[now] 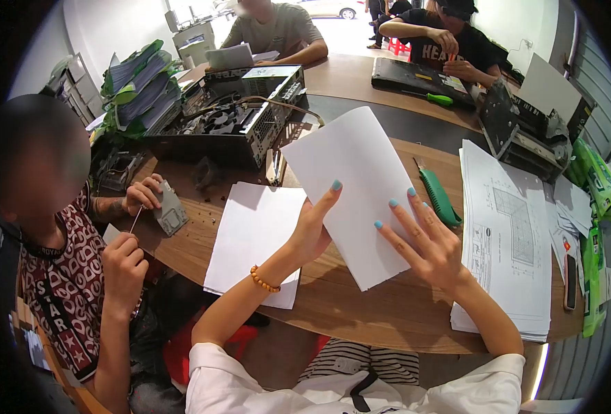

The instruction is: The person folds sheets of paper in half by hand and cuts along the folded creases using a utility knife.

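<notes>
A blank white stack of sheets (361,186) is held up, tilted, above the wooden table. My left hand (314,224) grips its left edge, thumb on the front face and the other fingers behind. On its right side my right hand (426,241) lies with fingers spread across the front, touching the paper. Below and to the left, another pile of blank white paper (254,241) rests on the table, partly behind my left forearm. To the right sits a stack of printed drawings (505,241). A green-handled tool (440,198) lies between the held sheets and the drawings.
At left, a person's hands (129,252) hold a screwdriver and a metal part (171,210). An opened computer case (243,124) stands beyond, beside stacked papers (140,90). Two people sit across the table (347,76); a black device (423,79) lies there. A phone (570,281) is at right.
</notes>
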A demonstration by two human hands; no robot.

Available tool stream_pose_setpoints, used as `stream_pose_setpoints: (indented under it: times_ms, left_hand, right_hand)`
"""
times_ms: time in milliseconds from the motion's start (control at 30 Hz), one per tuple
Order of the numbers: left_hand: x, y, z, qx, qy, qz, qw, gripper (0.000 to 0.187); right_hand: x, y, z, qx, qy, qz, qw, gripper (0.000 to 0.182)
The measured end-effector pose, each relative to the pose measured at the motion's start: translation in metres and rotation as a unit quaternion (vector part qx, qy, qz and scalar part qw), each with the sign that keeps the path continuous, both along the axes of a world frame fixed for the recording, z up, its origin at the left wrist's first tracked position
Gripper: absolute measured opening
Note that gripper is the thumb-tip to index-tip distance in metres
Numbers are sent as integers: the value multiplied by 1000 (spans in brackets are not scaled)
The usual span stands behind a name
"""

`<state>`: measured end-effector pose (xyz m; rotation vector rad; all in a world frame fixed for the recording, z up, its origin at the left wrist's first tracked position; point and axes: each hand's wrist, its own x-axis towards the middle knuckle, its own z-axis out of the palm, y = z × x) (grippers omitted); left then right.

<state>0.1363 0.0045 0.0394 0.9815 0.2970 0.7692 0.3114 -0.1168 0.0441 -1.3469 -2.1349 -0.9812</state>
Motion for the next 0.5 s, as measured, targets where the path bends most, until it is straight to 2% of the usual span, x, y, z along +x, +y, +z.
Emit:
stream_pose_setpoints:
  times_ms: [233, 300, 333, 400, 433, 467, 500]
  left_hand:
    - [1, -1, 2, -15, 34, 35, 999, 47]
    - [0, 2, 2, -17, 36, 43, 998, 44]
    - [0, 5, 3, -7, 31, 69, 997, 40]
    - [-6, 12, 5, 7, 23, 96, 995, 37]
    - [-10, 18, 5, 58, 37, 91, 993, 34]
    - [-13, 21, 6, 108, 51, 86, 989, 31]
    - [-7, 13, 14, 94, 17, 119, 988, 30]
  right_hand:
    - [-3, -2, -4, -1, -6, -16, 1000, 31]
    - [-2, 0, -4, -46, -39, -13, 998, 46]
    - [-3, -3, 5, -44, -40, -13, 998, 46]
    - [-3, -11, 32, -292, 53, 33, 954, 75]
    - [3, -11, 36, -337, 105, 44, 935, 100]
    - [3, -8, 38, -334, 101, 44, 936, 100]
    - [3, -4, 40, -271, 306, 115, 906, 103]
